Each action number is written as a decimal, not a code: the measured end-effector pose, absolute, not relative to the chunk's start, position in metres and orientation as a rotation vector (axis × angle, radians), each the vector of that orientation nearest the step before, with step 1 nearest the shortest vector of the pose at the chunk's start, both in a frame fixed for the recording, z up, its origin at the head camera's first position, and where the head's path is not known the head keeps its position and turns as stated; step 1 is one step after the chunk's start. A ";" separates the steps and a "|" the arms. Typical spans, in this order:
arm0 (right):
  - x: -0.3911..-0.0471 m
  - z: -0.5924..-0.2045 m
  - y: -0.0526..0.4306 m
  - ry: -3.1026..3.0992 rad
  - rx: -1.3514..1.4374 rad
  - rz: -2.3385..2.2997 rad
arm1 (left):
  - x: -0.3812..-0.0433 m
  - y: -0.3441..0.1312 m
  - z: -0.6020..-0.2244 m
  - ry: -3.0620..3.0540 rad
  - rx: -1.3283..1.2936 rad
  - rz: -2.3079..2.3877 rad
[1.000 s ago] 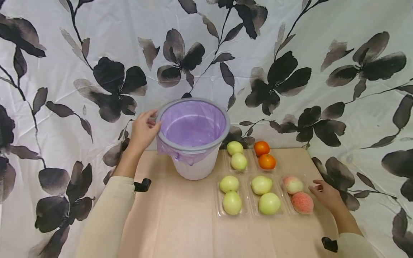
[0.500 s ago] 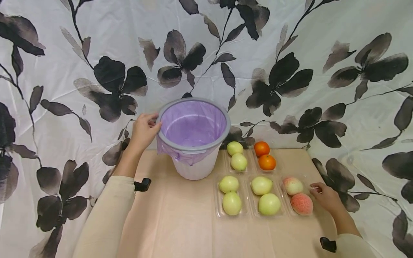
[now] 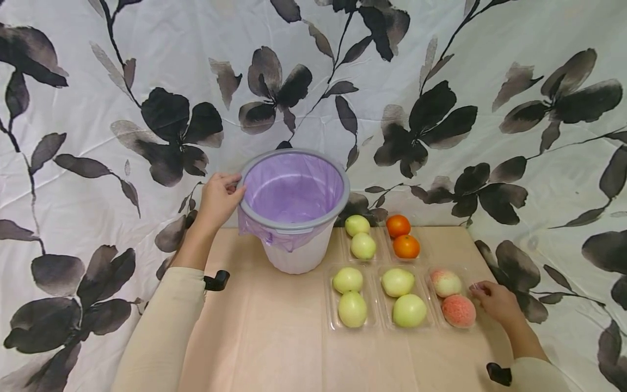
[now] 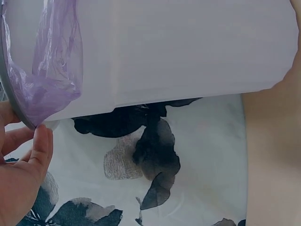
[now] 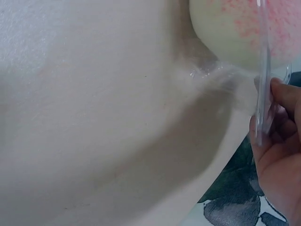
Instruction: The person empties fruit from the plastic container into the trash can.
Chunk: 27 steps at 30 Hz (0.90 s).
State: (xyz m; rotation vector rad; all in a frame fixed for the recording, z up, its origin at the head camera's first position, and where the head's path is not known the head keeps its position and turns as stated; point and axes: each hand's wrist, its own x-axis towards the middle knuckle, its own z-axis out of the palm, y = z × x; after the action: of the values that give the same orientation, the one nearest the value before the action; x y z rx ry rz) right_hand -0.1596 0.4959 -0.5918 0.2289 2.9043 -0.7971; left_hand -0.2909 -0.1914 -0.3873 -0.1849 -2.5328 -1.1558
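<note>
My left hand [image 3: 219,198] pinches the grey rim of a white trash bin [image 3: 296,258] at its left side. A purple bag [image 3: 294,190] lines the bin and folds over the rim; the left wrist view shows thumb and fingertips meeting at the rim beside the bag [image 4: 51,89]. At the table's right side, my right hand [image 3: 497,300] pinches the edge of a clear plastic tray [image 5: 262,61] between thumb and fingers. Two peaches sit in that tray, a paler peach [image 3: 446,283] behind a redder peach [image 3: 459,311].
Left of the peaches, several light green fruits [image 3: 409,310] sit in pairs in clear trays. Two oranges [image 3: 406,246] fill another tray at the back. Behind the wooden table [image 3: 274,337] hangs a white curtain [image 3: 352,32] with dark flowers.
My right hand has shifted slightly, its fingertips coming together at the edge of the peach tray. The left hand and the bin look the same.
</note>
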 end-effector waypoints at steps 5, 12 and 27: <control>-0.154 -0.593 0.497 2.843 0.265 -0.965 | -0.290 -0.191 -0.388 -2.528 -0.175 -1.167; -0.152 -0.596 0.502 2.713 0.320 -1.157 | -0.288 -0.191 -0.388 -2.523 -0.176 -1.191; -0.149 -0.588 0.510 2.619 0.359 -1.438 | -0.284 -0.188 -0.388 -2.525 -0.180 -1.154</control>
State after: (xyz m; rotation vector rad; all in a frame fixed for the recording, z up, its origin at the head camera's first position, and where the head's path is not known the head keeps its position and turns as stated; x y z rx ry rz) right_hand -0.1490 0.5096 -0.5882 0.3592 2.6191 -1.4381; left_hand -0.2839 -0.1884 -0.3882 -0.1801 -2.5250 -1.1536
